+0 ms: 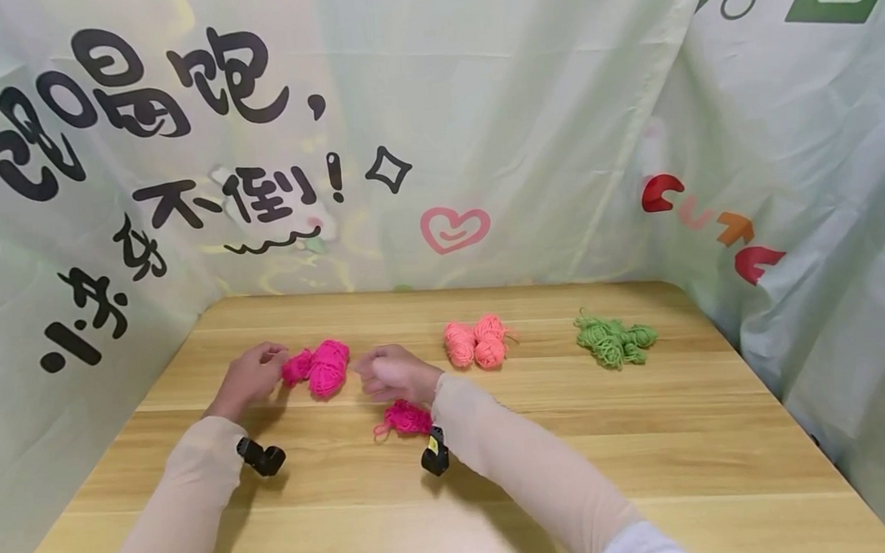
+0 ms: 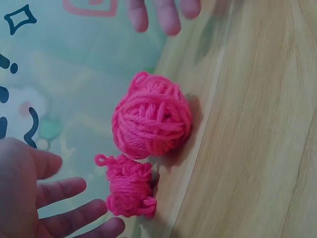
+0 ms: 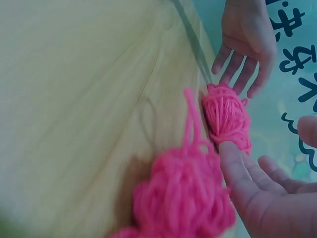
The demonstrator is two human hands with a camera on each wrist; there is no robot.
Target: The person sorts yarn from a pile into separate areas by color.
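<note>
Two hot-pink yarn balls lie together at the left of the table: a larger ball and a smaller bundle. My left hand is beside the smaller bundle, its fingers extended and spread in the left wrist view. To the right of the larger ball my right hand hovers with loosely bent fingers, holding nothing. A third pink yarn bundle with a loose loop lies below the right wrist, partly hidden by the sleeve; it looks large in the right wrist view.
Coral yarn balls sit in a cluster at the back middle of the wooden table. Farther right lies a group of green yarn bundles. A printed curtain hangs behind and along the sides.
</note>
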